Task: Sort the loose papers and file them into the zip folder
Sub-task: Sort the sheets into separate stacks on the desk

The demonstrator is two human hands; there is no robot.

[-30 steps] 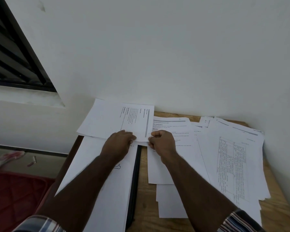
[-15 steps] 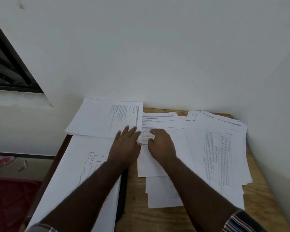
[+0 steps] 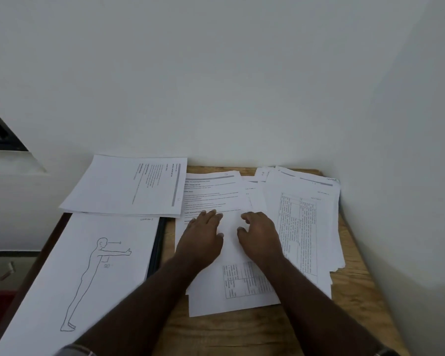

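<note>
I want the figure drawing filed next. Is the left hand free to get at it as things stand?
Probably yes. The left hand lies flat and holds nothing, on the middle sheet. The figure drawing lies uncovered just to its left, with nothing between them.

Both hands have left the sideways-turned white printed sheet, which a second ago they pinched at its near edge and which now lies released at the back left of the table. The left hand has flattened, fingers straight, onto the middle white text page. The right hand, beside it, rests there with fingers bent, seemingly just touching the paper.
</note>
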